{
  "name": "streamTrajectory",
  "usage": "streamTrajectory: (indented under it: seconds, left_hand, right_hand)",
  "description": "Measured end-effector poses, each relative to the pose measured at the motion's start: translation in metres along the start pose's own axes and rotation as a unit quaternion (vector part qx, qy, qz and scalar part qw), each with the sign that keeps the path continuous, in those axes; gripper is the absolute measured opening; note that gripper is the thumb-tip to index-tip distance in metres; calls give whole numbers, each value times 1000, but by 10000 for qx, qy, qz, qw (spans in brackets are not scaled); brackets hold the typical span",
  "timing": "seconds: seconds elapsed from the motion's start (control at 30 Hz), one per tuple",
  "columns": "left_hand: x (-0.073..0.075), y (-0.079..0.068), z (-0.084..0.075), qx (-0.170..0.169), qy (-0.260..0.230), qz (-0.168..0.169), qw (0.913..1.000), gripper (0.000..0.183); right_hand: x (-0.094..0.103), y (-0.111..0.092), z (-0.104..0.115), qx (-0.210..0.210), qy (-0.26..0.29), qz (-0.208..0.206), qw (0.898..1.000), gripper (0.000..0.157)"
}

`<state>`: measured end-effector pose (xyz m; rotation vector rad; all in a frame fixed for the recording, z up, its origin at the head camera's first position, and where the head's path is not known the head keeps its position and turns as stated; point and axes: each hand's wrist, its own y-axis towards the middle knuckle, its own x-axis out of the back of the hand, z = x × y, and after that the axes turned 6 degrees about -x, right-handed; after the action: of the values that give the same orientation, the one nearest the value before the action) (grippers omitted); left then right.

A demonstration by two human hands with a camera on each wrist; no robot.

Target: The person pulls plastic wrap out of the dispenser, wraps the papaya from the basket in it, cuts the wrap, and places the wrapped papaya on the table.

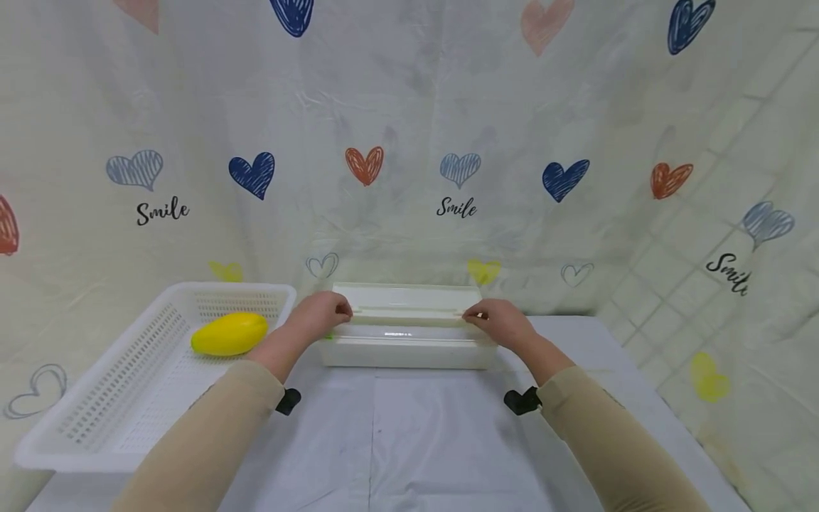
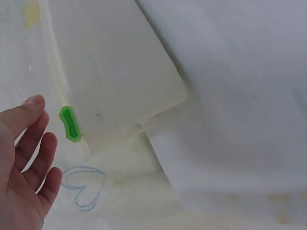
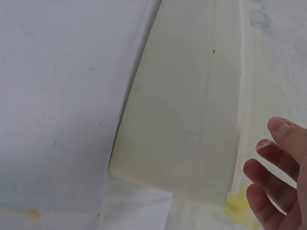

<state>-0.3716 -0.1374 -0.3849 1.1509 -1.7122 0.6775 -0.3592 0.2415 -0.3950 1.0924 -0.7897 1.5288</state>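
Head view: left hand (image 1: 320, 314), right hand (image 1: 503, 322) at centre, fingers curled, pinch unclear, by long white plastic box (image 1: 409, 353); lower-left perforated white plastic basket (image 1: 150, 416) holds yellow oval object (image 1: 230, 333).

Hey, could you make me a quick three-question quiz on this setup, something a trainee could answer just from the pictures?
1. True or false: the yellow object lies inside the white basket.

2. Multiple choice: in the left wrist view, what colour is the small piece at the edge of the white box?
A) Red
B) Green
C) Black

3. Fill in the blank: in the head view, the person's ____ hand is the one nearer the basket.

Key:
1. True.
2. B, green.
3. Left; the left hand is on the basket's side, the right hand is farther off.
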Motion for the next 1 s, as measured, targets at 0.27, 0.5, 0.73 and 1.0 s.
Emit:
streamTrajectory:
  seconds: [0.27, 0.5, 0.73, 1.0]
  left_hand:
    - [5, -6, -2, 53, -129, -137, 9998, 10]
    - [11, -11, -5, 142, -271, -197, 9993, 14]
    - [16, -13, -4, 53, -378, -268, 9989, 20]
    - [22, -18, -8, 62, -349, -352, 9988, 22]
  right_hand:
    - [4, -4, -3, 147, 99, -197, 9996, 22]
    - [9, -6, -3, 269, 283, -314, 9987, 23]
    - [16, -6, 2, 477, 358, -280, 9978, 21]
    - [26, -11, 7, 631, 216, -389, 9970, 22]
